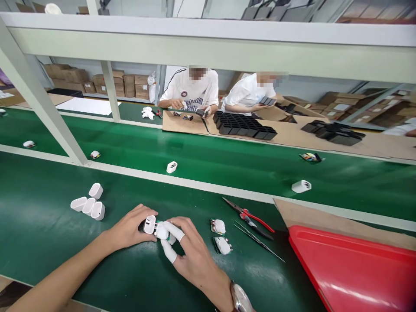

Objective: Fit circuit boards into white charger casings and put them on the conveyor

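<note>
My left hand is closed around a small white charger part with a USB face, low on the green mat. My right hand, with white finger cots on thumb and forefinger, pinches a white piece pressed against that part. Two more white-and-green circuit assemblies lie just right of my hands. A cluster of several empty white charger shells sits to the left of my left hand.
Red-handled pliers and thin tweezers lie right of the assemblies. A red tray on cardboard fills the lower right. Loose white chargers ride the green conveyor. Two people work opposite beside black trays.
</note>
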### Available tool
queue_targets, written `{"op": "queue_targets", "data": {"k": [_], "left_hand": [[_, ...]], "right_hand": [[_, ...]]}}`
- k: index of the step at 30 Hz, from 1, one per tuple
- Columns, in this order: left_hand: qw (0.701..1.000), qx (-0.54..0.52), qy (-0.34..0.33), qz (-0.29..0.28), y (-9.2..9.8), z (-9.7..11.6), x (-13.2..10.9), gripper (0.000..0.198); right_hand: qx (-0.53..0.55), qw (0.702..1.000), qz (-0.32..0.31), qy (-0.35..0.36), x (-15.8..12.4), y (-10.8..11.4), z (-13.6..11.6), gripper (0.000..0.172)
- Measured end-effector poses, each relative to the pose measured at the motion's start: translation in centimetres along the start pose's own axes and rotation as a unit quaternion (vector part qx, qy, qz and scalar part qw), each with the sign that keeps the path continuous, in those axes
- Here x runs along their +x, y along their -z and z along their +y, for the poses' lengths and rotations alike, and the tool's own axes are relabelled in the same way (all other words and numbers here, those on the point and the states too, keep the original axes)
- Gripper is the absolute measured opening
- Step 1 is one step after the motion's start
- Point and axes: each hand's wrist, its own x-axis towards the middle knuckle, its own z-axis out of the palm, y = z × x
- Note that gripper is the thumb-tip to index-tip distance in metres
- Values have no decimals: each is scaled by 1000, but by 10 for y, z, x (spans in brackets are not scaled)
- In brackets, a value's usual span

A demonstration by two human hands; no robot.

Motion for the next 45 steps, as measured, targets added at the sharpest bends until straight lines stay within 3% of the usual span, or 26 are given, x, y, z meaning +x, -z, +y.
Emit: {"op": "queue_targets", "data": {"k": [3,6,12,17,26,31,37,41,45], "left_hand": [[997,52,-52,20,-6,0,-4,58],[995,72,-62,20,-5,3,-8,59],[997,47,-57,10,-2,10,-8,37],[996,57,-63,21,-3,10,-7,38],[995,69,-71,20,-6,7,-7,36],[994,70,-76,25,-6,8,-7,35],[998,40,-52,-12,-7,8,-6,36],[999,-14,-14,-33,-8,5,-7,39],[998,-39,37,-19,-9,3,-9,37]], "right_hand": [[-13,1000,-9,21,0,-6,0,52],[-34,999,-30,23,-1,-7,0,54],[-86,992,-89,40,1,-3,-1,43],[-101,988,-113,43,5,-2,-5,37],[-88,991,-95,42,15,-1,-7,16],[-87,991,-88,40,15,-1,-7,14],[-94,987,-122,44,11,-6,-2,16],[-84,987,-133,19,8,-8,5,32],[-107,984,-134,40,14,-13,9,35]]}}
